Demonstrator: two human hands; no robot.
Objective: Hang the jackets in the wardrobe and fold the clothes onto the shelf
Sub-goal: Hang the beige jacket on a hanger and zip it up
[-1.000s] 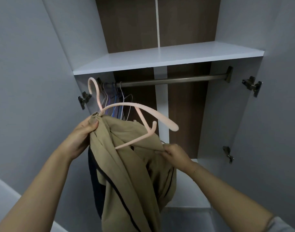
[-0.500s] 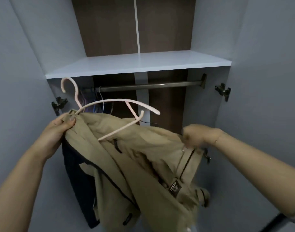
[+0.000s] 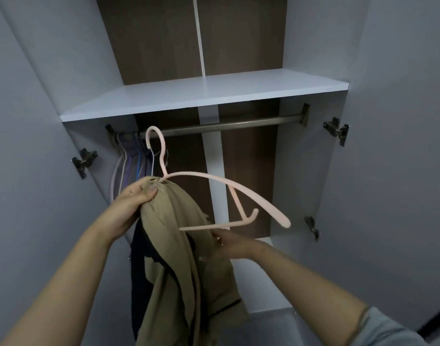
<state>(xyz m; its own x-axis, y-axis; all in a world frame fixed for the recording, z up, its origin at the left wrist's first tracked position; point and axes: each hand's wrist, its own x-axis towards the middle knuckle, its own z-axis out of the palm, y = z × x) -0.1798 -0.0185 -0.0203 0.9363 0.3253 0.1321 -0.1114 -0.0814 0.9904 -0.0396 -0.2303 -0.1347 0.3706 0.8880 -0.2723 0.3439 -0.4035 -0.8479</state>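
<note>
Left hand (image 3: 136, 199) grips jacket (image 3: 179, 245) bunched at hanger (image 3: 214, 196) neck; right hand (image 3: 232, 245) pinches fabric. One hanger arm is bare, so the jacket may slide off.

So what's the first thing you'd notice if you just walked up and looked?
Probably the pink hanger held up in the middle, in front of the open wardrobe. A tan jacket dangles from it in a bunch: the left hand grips the cloth by the hanger's neck, and the right hand reaches in at the jacket lower down. Behind them a metal rail runs under a white shelf, with spare hangers pushed to its left end.
</note>
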